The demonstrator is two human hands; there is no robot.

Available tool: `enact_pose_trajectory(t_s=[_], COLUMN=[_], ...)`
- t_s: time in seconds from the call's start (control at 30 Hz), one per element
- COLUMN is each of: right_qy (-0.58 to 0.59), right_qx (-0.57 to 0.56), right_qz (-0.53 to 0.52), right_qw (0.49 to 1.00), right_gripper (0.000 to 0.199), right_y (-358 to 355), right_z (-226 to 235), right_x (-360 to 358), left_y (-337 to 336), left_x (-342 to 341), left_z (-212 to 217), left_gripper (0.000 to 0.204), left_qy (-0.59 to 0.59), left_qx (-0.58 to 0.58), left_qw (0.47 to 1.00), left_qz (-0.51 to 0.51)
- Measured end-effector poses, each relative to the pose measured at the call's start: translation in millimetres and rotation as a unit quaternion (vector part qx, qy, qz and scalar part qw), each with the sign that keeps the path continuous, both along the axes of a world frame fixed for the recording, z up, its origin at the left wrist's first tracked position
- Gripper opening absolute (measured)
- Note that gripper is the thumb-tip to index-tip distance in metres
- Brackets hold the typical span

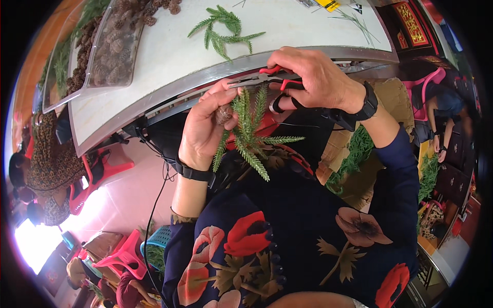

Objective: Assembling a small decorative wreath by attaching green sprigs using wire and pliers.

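1. Pliers of grey metal with red handles (264, 78) sit gripped in our right hand (326, 79) at the white tabletop's (164, 61) near edge.
2. Our left hand (201, 123) clasps a brown pine cone (224, 115) beside green needled sprigs (245, 126), just off that edge; we cannot tell whether the pliers' jaws are closed.
3. We see a clear plastic box (115, 85) along the left edge.

A black band (194, 171) hugged the wrist behind the left hand (204, 119); a black strap (369, 98) sat behind the right hand (326, 81); closer in than both, out blazed a navy garment (308, 197), splashed with red blooms (248, 235) and a brownish-pink flower (359, 226)!
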State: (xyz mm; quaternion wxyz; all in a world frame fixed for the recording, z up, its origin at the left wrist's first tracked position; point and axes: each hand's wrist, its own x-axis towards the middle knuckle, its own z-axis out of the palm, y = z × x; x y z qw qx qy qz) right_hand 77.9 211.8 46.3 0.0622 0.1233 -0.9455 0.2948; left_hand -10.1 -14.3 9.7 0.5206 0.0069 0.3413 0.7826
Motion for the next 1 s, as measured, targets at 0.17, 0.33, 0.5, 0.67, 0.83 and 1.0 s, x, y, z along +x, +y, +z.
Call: enact_pose_trajectory(t_s=[0.17,0.33,0.5,0.67,0.83,1.0], right_qy=[-0.028,-0.157,-0.298,-0.349,-0.235,-0.151], right_qx=[-0.020,-0.027,-0.116,-0.290,-0.091,0.009], right_qz=[0.020,0.001,-0.054,-0.125,-0.120,-0.098], right_qw=[0.999,0.987,0.946,0.882,0.960,0.984], right_gripper=[0.043,0.032,0.023,0.032,0.033,0.034], right_y=[3,1,7,2,-4,-12], right_z=[2,16,6,18,28,21], right_x=[-2,-2,0,0,11,19], left_y=[0,-1,6,4,9,10], left_x=[1,-3,7,10,13,17], left_z=[-3,-3,4,5,7,12], left_gripper=[0.012,0.014,0.016,0.020,0.025,0.028], left_qy=[-0.023,0.023,0.059,0.103,0.169,0.283], left_qx=[0.017,0.034,-0.015,-0.016,-0.085,-0.157], left_qw=[0.999,0.999,0.998,0.994,0.979,0.938], left_qz=[-0.017,-0.026,0.006,0.023,0.081,0.120])
